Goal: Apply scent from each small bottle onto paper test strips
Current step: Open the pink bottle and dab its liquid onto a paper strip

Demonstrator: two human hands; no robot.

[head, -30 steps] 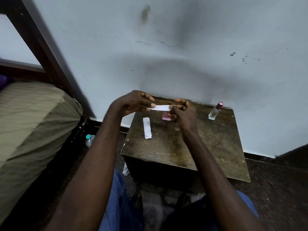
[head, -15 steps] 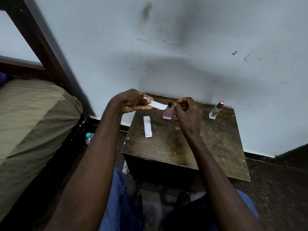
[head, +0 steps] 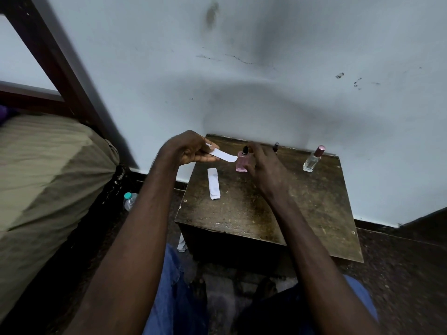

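Observation:
My left hand (head: 191,151) pinches one end of a white paper strip (head: 223,155), whose free end points at a small pink bottle (head: 242,163) with a black sprayer. The bottle stands upright on the brown wooden table (head: 278,213). My right hand (head: 264,164) curls round the bottle's right side, thumb up by the sprayer. A second white strip (head: 213,183) lies flat on the table to the left. At the back right stands a clear bottle with a pink cap (head: 313,158).
A small dark object (head: 275,146) stands behind my right hand near the wall. The table is against a pale wall. A bed with an olive cover (head: 48,170) is at the left. A plastic water bottle (head: 130,200) lies on the floor between them.
My right hand let go of the strip's right end and moved onto the pink bottle. My left hand kept the strip and tilted its free end down toward the bottle.

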